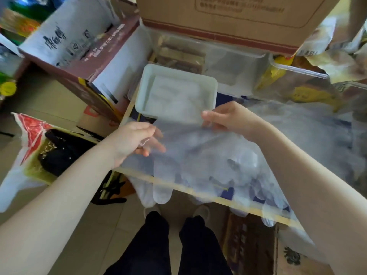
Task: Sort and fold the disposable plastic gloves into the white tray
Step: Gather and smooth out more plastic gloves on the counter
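Note:
A clear disposable plastic glove [178,153] hangs stretched between my two hands, cuff up and fingertips dangling past the table's front edge. My left hand [137,141] pinches its left cuff corner; my right hand [224,118] pinches the right corner. Just beyond the hands sits the white tray [213,90], with folded clear gloves lying flat inside. A loose heap of more clear gloves [309,135] covers the table to the right, under my right forearm.
An open cardboard box [218,18] and clear plastic bins [228,64] stand behind the tray. A maroon and white carton [79,54] leans at the left. A black bag [63,151] lies on a sack at lower left. The table's front edge [208,195] runs diagonally.

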The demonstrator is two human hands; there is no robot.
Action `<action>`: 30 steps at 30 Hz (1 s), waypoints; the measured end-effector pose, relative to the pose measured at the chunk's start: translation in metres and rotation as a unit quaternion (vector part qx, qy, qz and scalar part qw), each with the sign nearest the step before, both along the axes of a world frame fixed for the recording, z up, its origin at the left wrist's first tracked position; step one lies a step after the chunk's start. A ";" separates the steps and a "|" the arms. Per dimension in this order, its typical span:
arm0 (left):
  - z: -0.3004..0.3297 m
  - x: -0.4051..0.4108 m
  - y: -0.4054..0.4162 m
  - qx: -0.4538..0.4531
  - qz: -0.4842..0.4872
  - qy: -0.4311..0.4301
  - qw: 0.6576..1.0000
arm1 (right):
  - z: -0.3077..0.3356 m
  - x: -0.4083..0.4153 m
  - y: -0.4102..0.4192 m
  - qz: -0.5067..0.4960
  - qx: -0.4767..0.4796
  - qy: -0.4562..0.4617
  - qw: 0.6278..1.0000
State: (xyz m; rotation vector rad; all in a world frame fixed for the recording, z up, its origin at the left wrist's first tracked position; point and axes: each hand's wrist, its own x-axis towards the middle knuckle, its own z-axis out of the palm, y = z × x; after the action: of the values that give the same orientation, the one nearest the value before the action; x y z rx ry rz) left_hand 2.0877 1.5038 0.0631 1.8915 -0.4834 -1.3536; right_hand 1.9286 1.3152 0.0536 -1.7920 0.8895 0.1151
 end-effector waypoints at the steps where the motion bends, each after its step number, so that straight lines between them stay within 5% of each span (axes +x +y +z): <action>1: -0.006 0.006 0.009 0.013 0.006 -0.025 1.000 | -0.001 0.005 0.004 0.036 -0.003 0.029 0.999; 5: -0.029 0.030 0.048 0.051 0.057 -0.046 0.996 | -0.019 0.023 0.022 0.041 -0.010 0.062 0.997; 8: -0.040 0.040 0.071 0.091 -0.013 -0.177 0.980 | -0.038 0.042 0.041 -0.001 -0.131 0.030 0.991; 12: -0.044 0.046 0.078 0.074 -0.068 -0.292 0.951 | -0.042 0.060 0.067 0.099 -0.381 0.080 0.916; 15: -0.049 0.049 0.075 0.078 -0.058 -0.351 0.931 | -0.045 0.047 0.072 0.094 -0.494 -0.002 0.864; 18: -0.057 0.048 0.076 0.096 -0.055 -0.362 0.926 | -0.051 0.010 0.057 -0.046 -0.455 -0.007 0.889; 24: -0.053 0.039 0.074 0.124 -0.096 -0.514 0.843 | -0.082 -0.060 0.025 -0.109 -0.321 0.301 0.891; 30: -0.049 -0.004 0.036 -0.075 -0.221 -0.531 0.815 | -0.091 -0.072 0.022 -0.153 -0.382 0.212 0.886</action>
State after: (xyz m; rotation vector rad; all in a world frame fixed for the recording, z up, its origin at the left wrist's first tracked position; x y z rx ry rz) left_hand 2.0842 1.5401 0.0143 2.3448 -1.6011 -0.3087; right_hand 1.8566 1.3372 -0.0378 -2.3578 1.6966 -0.0661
